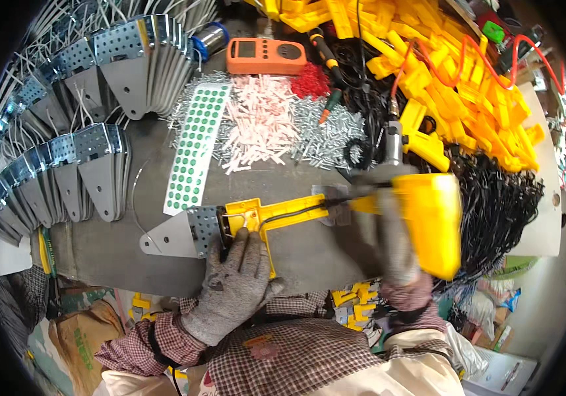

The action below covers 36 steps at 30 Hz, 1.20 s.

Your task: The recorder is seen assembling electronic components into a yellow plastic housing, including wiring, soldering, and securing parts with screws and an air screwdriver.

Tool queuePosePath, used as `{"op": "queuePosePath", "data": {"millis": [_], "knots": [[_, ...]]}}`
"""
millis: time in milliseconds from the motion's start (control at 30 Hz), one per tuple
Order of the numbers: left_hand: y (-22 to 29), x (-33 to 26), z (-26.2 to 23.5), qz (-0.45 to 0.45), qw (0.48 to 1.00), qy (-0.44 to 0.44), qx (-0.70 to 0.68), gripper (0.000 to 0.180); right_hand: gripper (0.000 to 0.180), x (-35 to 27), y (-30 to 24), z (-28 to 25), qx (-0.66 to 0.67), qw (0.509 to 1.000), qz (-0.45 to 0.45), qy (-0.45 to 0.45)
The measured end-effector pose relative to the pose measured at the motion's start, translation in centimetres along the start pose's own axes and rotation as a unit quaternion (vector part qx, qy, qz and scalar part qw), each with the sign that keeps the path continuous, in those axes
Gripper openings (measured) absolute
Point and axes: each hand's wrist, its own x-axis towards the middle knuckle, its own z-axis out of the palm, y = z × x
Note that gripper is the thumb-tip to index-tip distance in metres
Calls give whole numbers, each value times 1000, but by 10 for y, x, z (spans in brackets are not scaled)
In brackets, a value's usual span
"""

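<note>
- Your left hand (233, 280), in a grey glove, lies flat with its fingers spread over the near end of the yellow bracket (270, 214), pressing it to the bench (309, 254).
- Your right hand (395, 247), also gloved, is wrapped closed round the grip of the yellow driver (431, 221); the picture is blurred there, so the fingers themselves are hard to make out.
- That bracket lies in the middle of the bench, its left end meeting the perforated end of a grey metal plate (177, 234).
- Its long axis runs left to right and climbs a little toward the driver; a black wire (293, 211) follows that line.
- The driver's nose points left along the same line, at the bracket's right end. Whether the tip touches it cannot be told through the blur.
- Your left hand is the nearer one to the plate joint, just below it; your right sits well to the right.
- Beyond lie a green dot sheet (194, 148), pink sleeves (260, 122), an orange meter (265, 56), stacked grey plates (125, 66) and a yellow heap (454, 72).
</note>
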Motion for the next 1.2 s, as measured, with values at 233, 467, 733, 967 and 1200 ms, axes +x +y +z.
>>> {"op": "queuePosePath", "data": {"millis": [233, 467, 733, 967, 1200], "knots": [[-4, -2, 3, 9, 1000, 5, -7, 73, 30, 2, 61, 38, 162, 977, 122, -65], [-53, -41, -18, 125, 958, 117, -228, 64, 41, -8, 53, 52, -301, 853, -291, -312], [-43, -14, -26, 62, 989, 116, -72, 76, 19, 32, 52, 60, -436, 823, -241, -273], [-58, 28, -76, 8, 968, 98, -229, 51, 24, 60, 30, 66, -367, 832, -257, -327], [-130, 71, -84, -252, 952, -67, -161, 43, 25, 90, 39, 130, -341, 806, -326, -359]]}}
